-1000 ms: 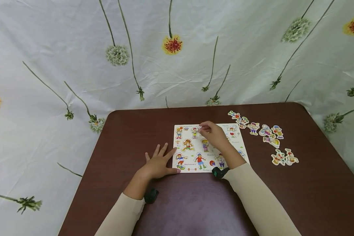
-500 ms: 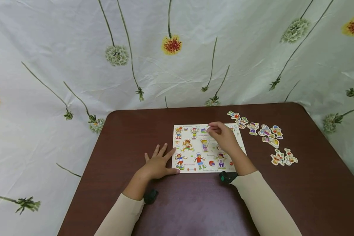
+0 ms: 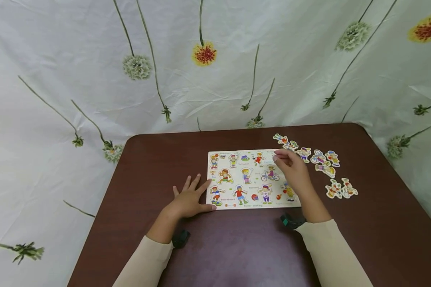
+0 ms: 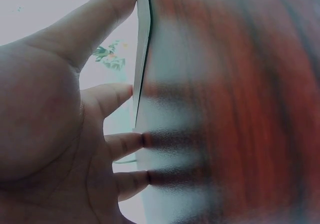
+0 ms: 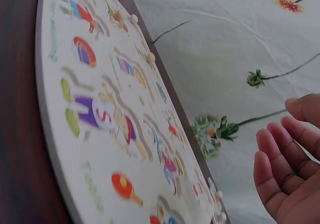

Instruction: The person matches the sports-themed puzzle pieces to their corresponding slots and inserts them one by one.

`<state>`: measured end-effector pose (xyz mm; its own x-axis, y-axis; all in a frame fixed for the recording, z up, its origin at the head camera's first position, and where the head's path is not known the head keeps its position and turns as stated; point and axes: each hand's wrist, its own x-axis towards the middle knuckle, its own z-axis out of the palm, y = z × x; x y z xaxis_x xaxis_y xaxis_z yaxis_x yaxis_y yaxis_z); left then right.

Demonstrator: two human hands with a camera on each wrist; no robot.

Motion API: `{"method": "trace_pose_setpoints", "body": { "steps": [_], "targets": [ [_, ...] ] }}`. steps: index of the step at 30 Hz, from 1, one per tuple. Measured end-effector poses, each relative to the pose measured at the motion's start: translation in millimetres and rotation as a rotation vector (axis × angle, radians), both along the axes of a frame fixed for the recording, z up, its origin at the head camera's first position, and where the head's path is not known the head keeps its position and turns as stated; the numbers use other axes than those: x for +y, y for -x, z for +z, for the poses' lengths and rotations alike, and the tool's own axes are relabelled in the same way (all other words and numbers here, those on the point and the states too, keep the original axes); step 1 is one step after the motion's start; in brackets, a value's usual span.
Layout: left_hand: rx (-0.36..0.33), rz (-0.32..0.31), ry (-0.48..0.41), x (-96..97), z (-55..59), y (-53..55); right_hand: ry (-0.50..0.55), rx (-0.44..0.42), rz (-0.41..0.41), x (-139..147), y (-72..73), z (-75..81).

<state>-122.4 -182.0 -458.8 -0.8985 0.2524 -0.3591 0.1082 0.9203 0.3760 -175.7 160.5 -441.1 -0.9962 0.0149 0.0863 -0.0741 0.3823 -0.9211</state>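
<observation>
A white puzzle board (image 3: pixel 233 203) printed with sports figures lies flat on the table. My left hand (image 3: pixel 188 201) is spread at its left side, thumb and index fingertip against the edge; in the left wrist view the thumb (image 4: pixel 100 22) touches the thin board edge (image 4: pixel 143 39). My right hand (image 3: pixel 292 169) hovers over the board's upper right corner. The right wrist view shows its fingers (image 5: pixel 287 159) loosely bent and the thumb close to the index finger, with no piece visible between them. Outlined recesses surround the figures, and small round knobs (image 5: pixel 150 58) stand up along the far side.
Loose figure pieces lie right of the board: a group by the upper right corner, including a standing figure (image 3: pixel 303 154) and a cyclist (image 3: pixel 319 157), and a pair (image 3: pixel 341 188) nearer. The dark brown table (image 3: pixel 158 159) meets a flowered cloth (image 3: pixel 215 91) behind.
My right hand has moved right across the board's top row, from the volleyball figure past the football figure to the upper right corner. The left hand has kept its place.
</observation>
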Motion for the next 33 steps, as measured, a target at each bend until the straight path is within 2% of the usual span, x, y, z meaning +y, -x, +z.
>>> {"method": "trace_pose_setpoints", "body": {
  "steps": [16,21,25,33],
  "targets": [
    [0.002,0.012,0.003,-3.9,1.9,-0.6,-0.043,0.024,-0.123,62.4,-30.2,-14.0],
    [0.0,0.009,0.004,-3.7,1.6,-0.5,-0.147,-0.01,-0.138,89.4,-43.0,-15.5],
    [-0.002,0.003,-0.005,-1.5,1.8,-0.5,-0.213,-0.025,-0.12,113.4,-52.5,-17.2],
    [-0.006,0.007,-0.009,-0.5,2.2,-0.8,-0.428,-0.033,-0.093,145.7,-60.9,-21.1]
  ]
}}
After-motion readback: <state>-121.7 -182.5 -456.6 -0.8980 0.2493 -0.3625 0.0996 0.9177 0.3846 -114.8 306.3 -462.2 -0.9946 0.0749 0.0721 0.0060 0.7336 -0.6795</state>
